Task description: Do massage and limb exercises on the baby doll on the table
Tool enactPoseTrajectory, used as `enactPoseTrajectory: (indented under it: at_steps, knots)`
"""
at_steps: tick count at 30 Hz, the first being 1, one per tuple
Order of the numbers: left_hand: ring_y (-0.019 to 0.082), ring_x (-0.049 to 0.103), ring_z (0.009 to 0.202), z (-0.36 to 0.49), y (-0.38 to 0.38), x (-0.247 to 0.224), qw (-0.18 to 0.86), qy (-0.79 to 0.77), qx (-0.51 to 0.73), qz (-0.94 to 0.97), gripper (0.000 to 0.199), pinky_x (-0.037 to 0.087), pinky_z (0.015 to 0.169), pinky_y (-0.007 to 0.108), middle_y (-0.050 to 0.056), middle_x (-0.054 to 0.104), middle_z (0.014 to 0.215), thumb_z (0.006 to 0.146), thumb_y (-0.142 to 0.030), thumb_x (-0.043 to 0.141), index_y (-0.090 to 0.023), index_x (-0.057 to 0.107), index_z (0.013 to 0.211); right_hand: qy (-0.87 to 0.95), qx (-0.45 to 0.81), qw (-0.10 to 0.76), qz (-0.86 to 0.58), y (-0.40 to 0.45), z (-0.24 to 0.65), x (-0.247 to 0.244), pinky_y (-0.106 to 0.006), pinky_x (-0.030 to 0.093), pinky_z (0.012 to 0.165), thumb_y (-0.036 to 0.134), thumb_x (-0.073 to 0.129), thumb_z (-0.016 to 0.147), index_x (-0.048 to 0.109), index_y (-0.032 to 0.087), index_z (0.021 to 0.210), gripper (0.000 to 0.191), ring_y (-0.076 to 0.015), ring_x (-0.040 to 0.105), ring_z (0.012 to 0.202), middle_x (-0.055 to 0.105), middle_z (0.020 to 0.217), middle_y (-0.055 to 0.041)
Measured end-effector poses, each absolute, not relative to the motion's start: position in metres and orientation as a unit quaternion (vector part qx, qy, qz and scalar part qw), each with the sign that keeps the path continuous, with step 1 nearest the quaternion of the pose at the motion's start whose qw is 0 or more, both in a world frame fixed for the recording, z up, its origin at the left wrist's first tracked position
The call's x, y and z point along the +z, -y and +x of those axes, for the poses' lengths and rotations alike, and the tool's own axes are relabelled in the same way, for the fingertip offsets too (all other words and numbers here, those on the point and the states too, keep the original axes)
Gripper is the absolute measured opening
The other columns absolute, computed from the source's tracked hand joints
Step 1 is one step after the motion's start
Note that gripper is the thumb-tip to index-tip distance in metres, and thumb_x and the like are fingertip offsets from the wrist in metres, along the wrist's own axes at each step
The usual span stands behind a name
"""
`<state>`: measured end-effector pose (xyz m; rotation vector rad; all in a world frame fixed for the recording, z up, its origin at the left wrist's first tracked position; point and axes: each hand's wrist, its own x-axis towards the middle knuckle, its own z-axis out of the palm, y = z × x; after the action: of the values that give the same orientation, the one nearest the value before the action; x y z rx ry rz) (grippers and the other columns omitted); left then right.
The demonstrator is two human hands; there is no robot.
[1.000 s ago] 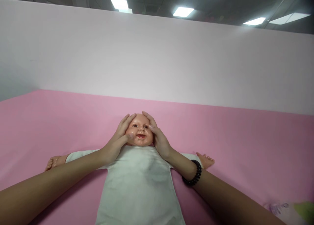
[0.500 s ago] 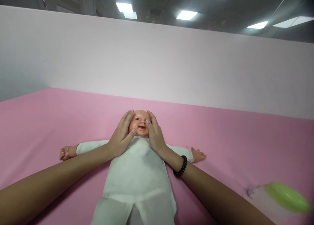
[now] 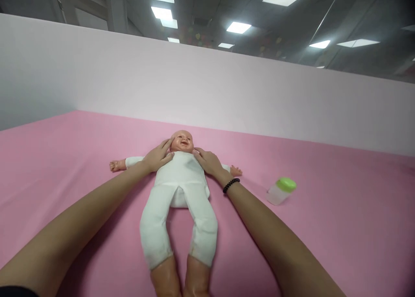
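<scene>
A baby doll [image 3: 180,171] with a white cloth body lies on its back, arms spread out to both sides. My left hand [image 3: 158,157] rests at its shoulder, fingers stretched along the side of the doll's head [image 3: 182,142] and thumb on the upper chest. On the other side, my right hand [image 3: 209,161] lies over the doll's shoulder, its fingertips beside the neck and lower cheek. Both hands have their fingers extended and grip nothing. The doll's upper arms are partly hidden under my hands.
A translucent container with a green lid [image 3: 286,184] stands on the pink surface [image 3: 340,210], right of my right forearm. A white wall panel [image 3: 207,89] rises behind the doll. Ceiling lights show above it.
My hands have slid from the sides of the doll's face down toward its neck and shoulders. The view has pulled back, so the doll's legs and the whole container now show.
</scene>
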<state>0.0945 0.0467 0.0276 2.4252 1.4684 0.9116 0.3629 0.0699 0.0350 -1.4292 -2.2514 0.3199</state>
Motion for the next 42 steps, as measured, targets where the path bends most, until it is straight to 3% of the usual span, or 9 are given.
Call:
enactPoseTrajectory:
  at_steps: [3,7,10,17,24,29,35,39,42]
  knots:
    - [0.036,0.049,0.144,0.082,-0.032,0.032,0.048,-0.524,0.224,0.82,0.076,0.039,0.117,0.047,0.017,0.036,0.168,0.104,-0.054,0.03,-0.015,0.02,0.168,0.832,0.044,0.156,-0.531,-0.062,0.375,0.038,-0.031,0.042,0.084,0.056,0.029,0.11,0.072,0.02,0.116,0.057,-0.0269,0.07,0.102,0.078,0.109,-0.0116]
    - [0.035,0.059,0.131,0.06,-0.014,0.032,-0.023,-0.542,0.103,0.834,0.07,0.03,0.12,0.049,0.018,0.061,0.148,0.104,-0.052,0.026,-0.014,0.037,0.163,0.826,-0.033,0.119,-0.55,-0.048,0.387,0.034,-0.032,0.038,0.077,0.056,0.027,0.11,0.072,0.018,0.094,0.061,-0.026,0.07,0.092,0.077,0.098,-0.013]
    - [0.035,0.062,0.125,0.042,0.002,0.033,-0.057,-0.581,0.056,0.81,0.073,0.028,0.119,0.048,0.019,0.069,0.135,0.102,-0.058,0.029,-0.013,0.048,0.156,0.8,-0.065,0.116,-0.586,-0.034,0.393,0.028,-0.034,0.039,0.08,0.055,0.028,0.11,0.071,0.016,0.099,0.059,-0.0285,0.07,0.094,0.076,0.101,-0.0153]
    - [0.034,0.062,0.12,-0.003,0.039,0.033,-0.004,-0.675,0.117,0.728,0.076,0.044,0.099,0.039,0.015,0.067,0.136,0.092,-0.067,0.042,-0.021,0.051,0.152,0.768,-0.011,0.145,-0.624,-0.011,0.422,0.031,-0.038,0.038,0.096,0.062,0.04,0.105,0.069,0.016,0.121,0.057,-0.0315,0.064,0.115,0.073,0.122,-0.0173]
    - [0.033,0.065,0.108,-0.017,0.045,0.027,0.013,-0.682,0.169,0.712,0.058,0.047,0.084,0.037,0.013,0.071,0.115,0.087,-0.067,0.049,-0.021,0.065,0.118,0.711,0.083,0.235,-0.658,-0.024,0.451,0.015,-0.043,0.034,0.108,0.066,0.051,0.098,0.061,0.018,0.138,0.063,-0.0314,0.056,0.13,0.066,0.138,-0.0165]
    - [0.032,0.066,0.104,-0.028,0.041,0.022,0.005,-0.699,0.191,0.689,0.057,0.048,0.082,0.035,0.014,0.072,0.112,0.081,-0.074,0.052,-0.021,0.067,0.099,0.658,0.088,0.282,-0.692,-0.022,0.452,0.011,-0.043,0.037,0.108,0.068,0.046,0.099,0.06,0.013,0.138,0.068,-0.0322,0.055,0.131,0.064,0.14,-0.0197]
    - [0.029,0.067,0.091,-0.034,0.038,0.019,0.039,-0.717,0.222,0.66,0.053,0.045,0.072,0.033,0.011,0.073,0.099,0.074,-0.071,0.059,-0.021,0.067,0.091,0.637,0.079,0.25,-0.725,-0.017,0.451,0.012,-0.055,0.033,0.114,0.058,0.026,0.106,0.061,0.023,0.14,0.06,-0.0357,0.047,0.138,0.059,0.144,-0.0193]
    - [0.027,0.066,0.089,-0.033,0.037,0.018,0.048,-0.717,0.244,0.652,0.048,0.043,0.07,0.032,0.009,0.073,0.095,0.073,-0.065,0.062,-0.021,0.066,0.089,0.571,0.099,0.255,-0.774,-0.017,0.445,0.015,-0.061,0.027,0.117,0.067,0.028,0.102,0.056,0.01,0.145,0.076,-0.0406,0.04,0.144,0.052,0.15,-0.0269]
    - [0.026,0.066,0.09,-0.032,0.037,0.018,0.064,-0.716,0.272,0.64,0.046,0.044,0.072,0.031,0.007,0.073,0.098,0.071,-0.057,0.067,-0.02,0.066,0.097,0.496,0.116,0.248,-0.824,-0.017,0.436,0.019,-0.065,0.02,0.12,0.071,0.032,0.099,0.044,0.0,0.154,0.09,-0.0461,0.028,0.152,0.039,0.159,-0.034]
